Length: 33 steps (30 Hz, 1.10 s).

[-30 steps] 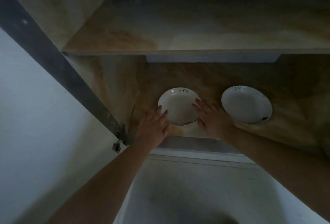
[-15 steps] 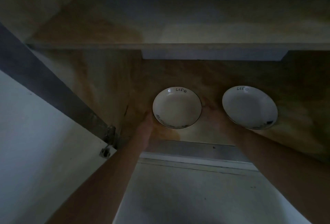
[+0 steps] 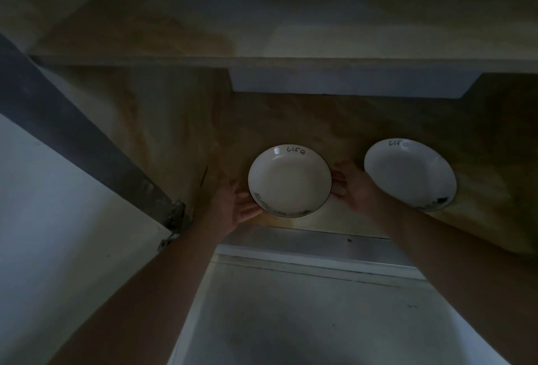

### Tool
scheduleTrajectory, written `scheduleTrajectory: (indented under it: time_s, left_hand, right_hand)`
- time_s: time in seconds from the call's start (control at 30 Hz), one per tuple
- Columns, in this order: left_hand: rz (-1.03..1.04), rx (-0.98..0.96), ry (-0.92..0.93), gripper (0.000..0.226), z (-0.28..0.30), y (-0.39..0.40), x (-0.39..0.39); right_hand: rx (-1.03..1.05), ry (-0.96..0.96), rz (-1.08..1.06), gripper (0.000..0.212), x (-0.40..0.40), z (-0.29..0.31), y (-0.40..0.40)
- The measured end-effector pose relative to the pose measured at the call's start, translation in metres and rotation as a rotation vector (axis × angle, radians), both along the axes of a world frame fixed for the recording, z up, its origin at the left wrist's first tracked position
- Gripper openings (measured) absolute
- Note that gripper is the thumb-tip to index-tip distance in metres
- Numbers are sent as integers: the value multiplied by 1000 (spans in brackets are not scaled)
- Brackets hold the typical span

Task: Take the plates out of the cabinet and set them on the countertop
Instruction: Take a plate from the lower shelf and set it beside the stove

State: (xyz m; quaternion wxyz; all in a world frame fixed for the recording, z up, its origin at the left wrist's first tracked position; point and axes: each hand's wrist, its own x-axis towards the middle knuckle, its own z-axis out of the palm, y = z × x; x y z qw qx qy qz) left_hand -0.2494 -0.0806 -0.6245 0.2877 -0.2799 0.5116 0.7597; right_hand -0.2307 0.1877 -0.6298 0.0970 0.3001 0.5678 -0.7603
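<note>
Both hands had slid off the top of the left plate (image 3: 289, 181) and gone to its sides since a second ago, when they lay flat over its near rim. The left hand (image 3: 235, 208) now cupped the plate's near-left edge with fingers stretched under the rim and the palm turned up — a carrying hold, not a pinch. The right hand (image 3: 353, 187) pressed against the plate's right edge, its fingers loosely bent along the rim; how far they wrapped beneath could not be told in the dim light. Between the two hands the plate sat level, white, with a dark thin rim line, the word "life" on its far side and a dark printed patch along its near edge. Whether it was lifted off the shelf or was resting there could not be told.

Just right of the right hand lay the second plate (image 3: 409, 174), of the same pattern, on the lower shelf (image 3: 480, 160) of the cabinet — close to the wrist but apart from the first plate. Above ran the upper shelf (image 3: 262, 60), its front edge crossing the whole view. At the left hung the open cabinet door (image 3: 58, 204) with its metal hinge (image 3: 174, 219). Below the forearms, nearest the camera, spread the pale counter (image 3: 320, 321).
</note>
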Motion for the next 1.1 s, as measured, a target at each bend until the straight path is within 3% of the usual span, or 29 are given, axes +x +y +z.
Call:
scheduleTrajectory:
  time_s: [0.17,0.37,0.5,0.77,1.1]
  left_hand:
    - [-66,-25,11,75,-5,-5,5]
    - [-48,-59,49,72,-8,-8,11]
    - [-48,-82,70,60,-5,-13,16]
    - [-17,-142,130,22,4,-19,29]
    - [-55,-198,175,27,46,-26,86]
  right_hand:
    - [5,-67,32,33,3,-1,-4]
    - [-34,-107,62,36,12,-4,-3]
    - [-6,-104,110,38,17,-5,-1]
    - [146,-21,204,17,35,8,-5]
    - [267,-11,149,22,88,56,-16]
